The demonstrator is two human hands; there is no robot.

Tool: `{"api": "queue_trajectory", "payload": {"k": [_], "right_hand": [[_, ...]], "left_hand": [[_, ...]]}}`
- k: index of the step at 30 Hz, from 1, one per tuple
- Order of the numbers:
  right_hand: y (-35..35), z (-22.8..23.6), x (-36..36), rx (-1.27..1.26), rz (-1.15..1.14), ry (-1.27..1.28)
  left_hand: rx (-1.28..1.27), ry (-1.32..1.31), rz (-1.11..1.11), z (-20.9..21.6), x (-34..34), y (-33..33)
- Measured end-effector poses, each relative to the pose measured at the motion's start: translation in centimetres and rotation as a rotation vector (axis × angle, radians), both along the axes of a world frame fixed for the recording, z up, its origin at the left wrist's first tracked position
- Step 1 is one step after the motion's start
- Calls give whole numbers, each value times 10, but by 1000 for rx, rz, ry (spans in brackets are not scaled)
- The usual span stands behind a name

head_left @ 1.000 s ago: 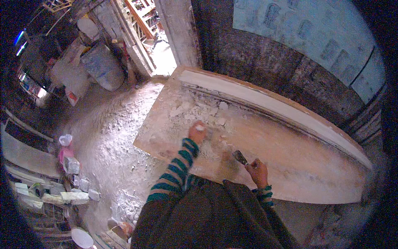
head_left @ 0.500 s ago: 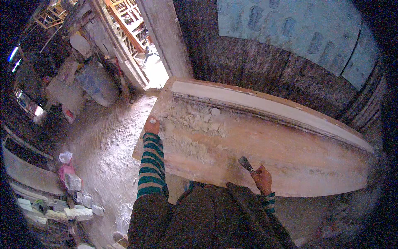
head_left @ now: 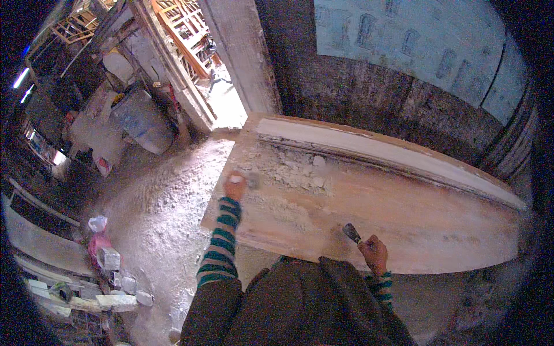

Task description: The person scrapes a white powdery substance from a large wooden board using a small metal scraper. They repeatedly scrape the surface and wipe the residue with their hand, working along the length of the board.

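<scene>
My right hand (head_left: 374, 252) is closed round the handle of a putty knife (head_left: 351, 232), whose dark blade points up and left just over the board. My left hand (head_left: 234, 185) is closed near the left end of the board. A blurred grey flat piece (head_left: 252, 181) shows beside its fingers, and a white patch lies on the hand; what it grips cannot be made out clearly. Below both hands lies a long wooden board (head_left: 404, 213), smeared with pale residue. Crumbled whitish plaster (head_left: 297, 173) is heaped on its far left part.
A white-faced raised strip (head_left: 358, 144) runs along the board's far side. Beyond stands a dark wall with a pale blue panel (head_left: 415, 46). Left of the board is a dusty floor (head_left: 167, 202), with a blue barrel (head_left: 144, 121), a bright doorway and stacked white blocks (head_left: 118, 300).
My left hand has shifted right, inward from the board's left edge, and a blurred grey piece now shows beside it. The right hand keeps the putty knife in nearly the same place.
</scene>
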State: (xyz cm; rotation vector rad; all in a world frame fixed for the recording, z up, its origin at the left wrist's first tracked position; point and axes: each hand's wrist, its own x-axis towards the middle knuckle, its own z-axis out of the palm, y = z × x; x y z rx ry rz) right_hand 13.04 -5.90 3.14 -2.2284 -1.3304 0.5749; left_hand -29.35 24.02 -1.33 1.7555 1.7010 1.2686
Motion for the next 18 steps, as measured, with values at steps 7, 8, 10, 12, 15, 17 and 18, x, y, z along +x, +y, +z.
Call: {"api": "queue_trajectory", "payload": {"k": [7,8,10,12,15,17,18], "right_hand": [[38,26,-76,15,239,120],[35,26,-78,16,216,100],[27,25,-76,16,149,50],[20,37,-81,-83,33,7],[9,23,-77,-34,-38,-34],[6,18,-81,-7,-50,-26],[5,17,-83,-24,-65,-8]], "left_hand": [[-171,-553,-182,-77,-35,28],[-148,-535,-183,-71,-53,38],[-10,-329,-186,-42,-68,46],[-75,-285,-220,-2,-101,39],[-39,-37,-114,33,-128,34],[-2,-224,-167,30,-134,28],[16,-316,-193,29,-135,25]]}}
